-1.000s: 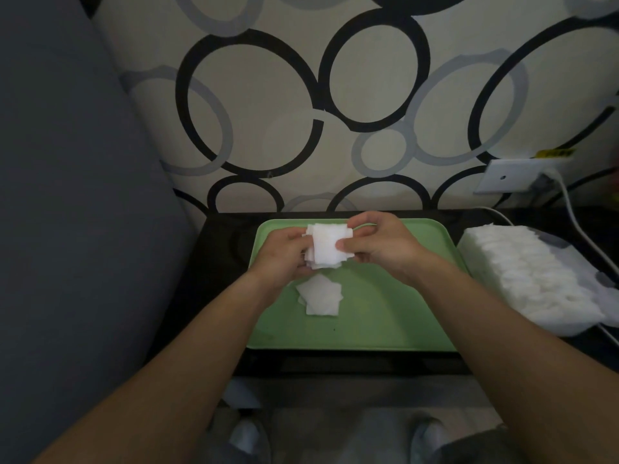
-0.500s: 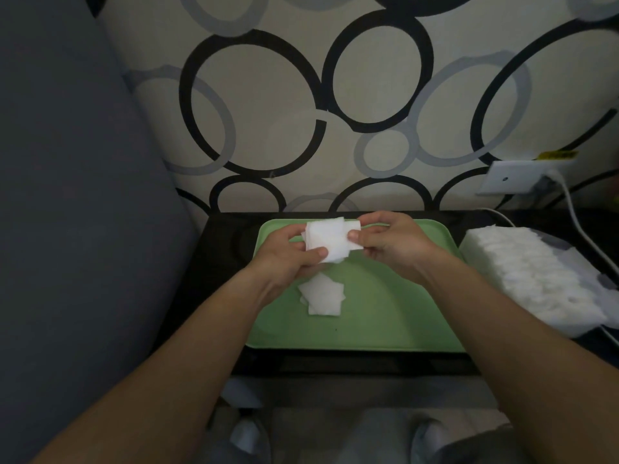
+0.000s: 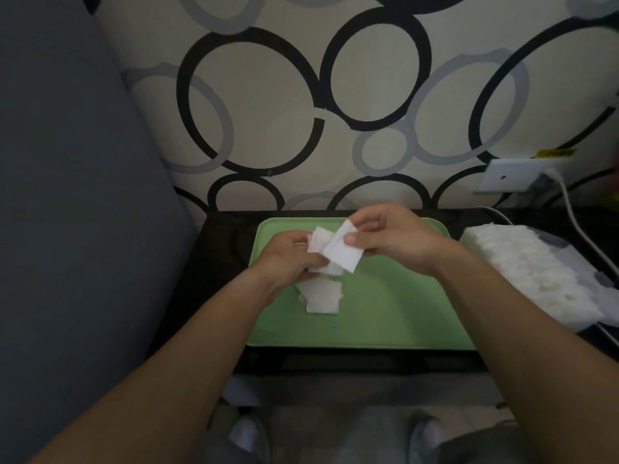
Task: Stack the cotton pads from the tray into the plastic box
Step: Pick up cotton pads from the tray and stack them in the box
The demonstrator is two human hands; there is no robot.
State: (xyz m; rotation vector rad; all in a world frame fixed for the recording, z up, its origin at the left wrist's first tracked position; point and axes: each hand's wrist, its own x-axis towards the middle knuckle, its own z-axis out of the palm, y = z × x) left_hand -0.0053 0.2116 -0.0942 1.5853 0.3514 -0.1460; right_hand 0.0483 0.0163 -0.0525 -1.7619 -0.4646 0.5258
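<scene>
1. Tilting on a diagonal, the front pad [image 3: 341,251] of the held cotton pads stands corner-down, its upper corner toward the right thumb and its lower corner toward the tray floor; half a second ago that same bundle sat nearly square and level between both hands.
2. Behind it the rest of the held cotton pads [image 3: 318,241] fan out to the left, their edges no longer lined up, whereas earlier they formed one neat block.
3. The left hand [image 3: 288,254] is closed on the lower left of the bundle, thumb across the front and fingers behind.
4. The right hand [image 3: 388,237] pinches the front pad's upper right edge between thumb and forefinger; the other fingers are curled and slightly blurred. It now sits a little higher and further right than before.
5. Both hands hold the bundle in the air above the far-middle part of the green tray [image 3: 402,316].
6. A small loose pile of pads [image 3: 321,298] lies flat on the tray just below the left hand, unchanged in place.
7. To the right, beside the tray on the dark surface [image 3: 221,262], the plastic box [image 3: 589,279] carries a long row of stacked pads [image 3: 522,262] running from far-left to near-right.
</scene>
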